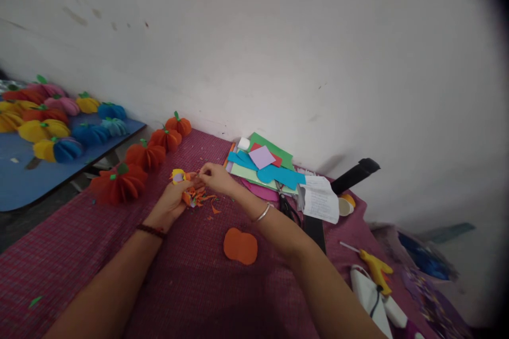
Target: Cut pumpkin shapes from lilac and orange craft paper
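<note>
My left hand [170,202] is cupped and closed around a small bundle of orange, yellow and purple paper scraps [186,190] on the maroon cloth [99,270]. From the other side, my right hand [212,176] pinches at the same bundle with its fingertips together. An orange pumpkin-shaped paper cutout [240,246] lies flat on the cloth, closer to me than both hands. Small orange snippets [212,209] are scattered under the hands.
Several orange paper pumpkins [145,154] line the cloth's left edge; many coloured ones [55,122] sit on a blue table at left. Stacked coloured paper sheets [264,167], scissors [286,204], a printed sheet [320,198] and a yellow glue gun [376,270] lie to the right.
</note>
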A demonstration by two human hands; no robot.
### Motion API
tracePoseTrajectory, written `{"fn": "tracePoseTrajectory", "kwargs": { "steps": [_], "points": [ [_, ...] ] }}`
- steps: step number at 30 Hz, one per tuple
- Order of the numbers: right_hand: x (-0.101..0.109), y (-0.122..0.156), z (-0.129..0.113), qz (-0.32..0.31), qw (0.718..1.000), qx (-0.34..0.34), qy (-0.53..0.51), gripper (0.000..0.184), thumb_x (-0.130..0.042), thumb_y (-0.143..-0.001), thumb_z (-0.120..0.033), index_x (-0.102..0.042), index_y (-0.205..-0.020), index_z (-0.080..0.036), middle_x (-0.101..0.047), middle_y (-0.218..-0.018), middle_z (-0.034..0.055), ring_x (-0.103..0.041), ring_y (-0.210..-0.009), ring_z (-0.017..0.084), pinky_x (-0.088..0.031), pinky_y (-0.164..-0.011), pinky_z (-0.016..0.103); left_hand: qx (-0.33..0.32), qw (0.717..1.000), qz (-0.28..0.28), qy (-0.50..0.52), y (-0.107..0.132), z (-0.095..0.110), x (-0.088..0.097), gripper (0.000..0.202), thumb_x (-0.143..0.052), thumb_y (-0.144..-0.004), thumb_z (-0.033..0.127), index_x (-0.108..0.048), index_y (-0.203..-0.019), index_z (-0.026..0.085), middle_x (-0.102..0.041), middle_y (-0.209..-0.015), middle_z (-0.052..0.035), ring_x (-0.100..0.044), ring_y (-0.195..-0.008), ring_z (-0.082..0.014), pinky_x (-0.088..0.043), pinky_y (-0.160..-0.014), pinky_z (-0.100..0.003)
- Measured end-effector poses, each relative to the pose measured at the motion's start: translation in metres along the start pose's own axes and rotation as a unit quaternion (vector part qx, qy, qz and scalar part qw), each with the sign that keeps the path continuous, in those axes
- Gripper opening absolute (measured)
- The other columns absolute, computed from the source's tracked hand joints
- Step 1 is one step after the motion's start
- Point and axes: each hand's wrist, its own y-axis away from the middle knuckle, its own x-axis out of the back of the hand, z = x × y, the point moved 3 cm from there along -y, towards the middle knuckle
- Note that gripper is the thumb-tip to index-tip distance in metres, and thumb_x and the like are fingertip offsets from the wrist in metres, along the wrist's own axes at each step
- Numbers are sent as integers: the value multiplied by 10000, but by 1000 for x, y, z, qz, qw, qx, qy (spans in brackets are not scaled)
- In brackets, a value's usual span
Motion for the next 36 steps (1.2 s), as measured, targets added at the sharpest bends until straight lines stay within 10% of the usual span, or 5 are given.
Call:
{"fn": "tracePoseTrajectory", "kwargs": {
  "steps": [5,11,17,27,36],
  "points": [
    [-8,3,-23,-70,989,84,-99,287,-461,-812,-30,-636,-1006,-148,-714,-947,22,-650,-835,116,-478,-758,207,-80,993,87,-30,-2,3,4,244,-659,-486,20,-563,-684,125,-581,-599,24,-553,-505,-94,-452,-488,-181],
    [8,-7,21,-29,996,-75,30,219,-479,-891,-174,-619,-1056,-148,-708,-1042,83,-653,-928,170,-491,-799,265,-116,981,146,-49,-1,12,8,264,-672,-486,34,-543,-683,152,-537,-580,57,-471,-439,-69,-401,-434,-182],
    [-13,-16,19,-33,990,-93,97,426,-627,-808,-435,-595,-1087,-114,-622,-1169,201,-619,-1030,283,-480,-866,371,-120,982,145,-30,-2,18,10,291,-750,-515,68,-540,-700,150,-544,-593,56,-478,-460,-67,-383,-435,-175],
    [-23,-35,27,-32,996,-83,24,159,-524,-789,-67,-652,-870,-116,-694,-1005,160,-642,-1013,253,-469,-907,351,-92,986,135,-30,-3,15,13,298,-759,-507,92,-545,-708,144,-540,-581,57,-477,-448,-67,-384,-437,-182],
    [-18,-22,-4,-14,979,-53,-199,59,-528,-840,-125,-584,-846,-143,-667,-779,-5,-606,-593,60,-507,-588,162,-68,996,54,-7,-4,7,2,347,-817,-541,241,-535,-716,138,-576,-618,33,-545,-515,-79,-442,-512,-189]
  ]
}}
